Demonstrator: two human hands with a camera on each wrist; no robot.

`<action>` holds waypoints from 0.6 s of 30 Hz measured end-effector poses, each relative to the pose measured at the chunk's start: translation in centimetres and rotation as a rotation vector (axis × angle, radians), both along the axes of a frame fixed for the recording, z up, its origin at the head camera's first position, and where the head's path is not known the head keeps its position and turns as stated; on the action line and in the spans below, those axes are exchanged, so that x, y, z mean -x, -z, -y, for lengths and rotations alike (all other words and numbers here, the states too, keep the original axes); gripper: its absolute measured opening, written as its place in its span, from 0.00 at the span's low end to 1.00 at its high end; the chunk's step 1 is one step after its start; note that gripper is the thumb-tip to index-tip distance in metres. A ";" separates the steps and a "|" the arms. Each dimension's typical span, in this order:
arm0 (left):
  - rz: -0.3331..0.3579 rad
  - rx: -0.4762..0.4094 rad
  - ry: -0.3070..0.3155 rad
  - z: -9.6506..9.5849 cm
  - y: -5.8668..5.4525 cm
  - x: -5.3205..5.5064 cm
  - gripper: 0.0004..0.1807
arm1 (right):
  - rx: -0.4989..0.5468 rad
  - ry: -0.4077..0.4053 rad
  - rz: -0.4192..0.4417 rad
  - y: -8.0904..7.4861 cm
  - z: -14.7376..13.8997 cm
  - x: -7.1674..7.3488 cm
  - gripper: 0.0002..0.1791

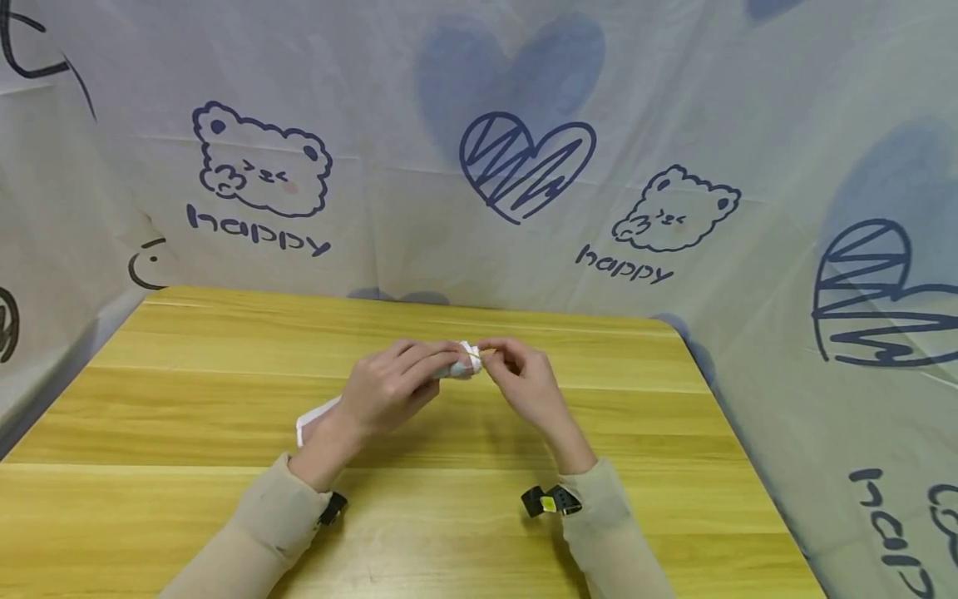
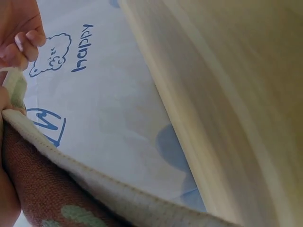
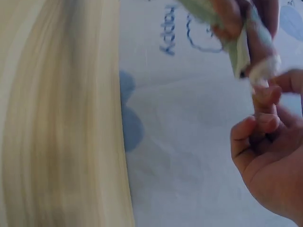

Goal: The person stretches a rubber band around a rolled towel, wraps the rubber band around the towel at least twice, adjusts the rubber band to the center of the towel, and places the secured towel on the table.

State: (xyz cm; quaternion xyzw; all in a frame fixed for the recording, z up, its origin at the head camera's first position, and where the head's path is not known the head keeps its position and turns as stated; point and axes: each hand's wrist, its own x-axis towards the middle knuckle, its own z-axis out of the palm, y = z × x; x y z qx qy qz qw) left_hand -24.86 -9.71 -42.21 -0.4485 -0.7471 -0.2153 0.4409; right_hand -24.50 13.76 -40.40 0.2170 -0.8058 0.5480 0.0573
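A small towel with white edges is bunched lengthwise under my left hand, which grips it near its right end. In the left wrist view the towel shows a reddish-brown face with pale green marks and a stitched white border. At the gathered white tip, a thin yellow band runs to the fingers of my right hand, which pinch it. Seen from the right wrist, the right fingers are curled just beside the blurred towel end. How the band passes round the towel is partly hidden.
Both hands are above a yellow wood-grain table. Behind it hangs a pale cloth printed with hearts, bears and lettering, which also runs along both sides. Black straps sit at the wrists over beige sleeves.
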 end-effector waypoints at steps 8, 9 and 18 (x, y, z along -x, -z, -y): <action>0.083 -0.019 -0.091 0.2 -0.2 -0.3 0.26 | 0.336 -0.024 0.138 0.2 1.6 -0.3 0.07; 0.089 -0.018 -0.101 0.3 -0.2 -0.3 0.25 | 0.344 -0.024 0.136 0.2 1.6 -0.4 0.06; 0.113 -0.093 -0.185 0.4 0.0 -0.2 0.19 | 0.247 0.001 0.042 0.1 1.9 -0.7 0.12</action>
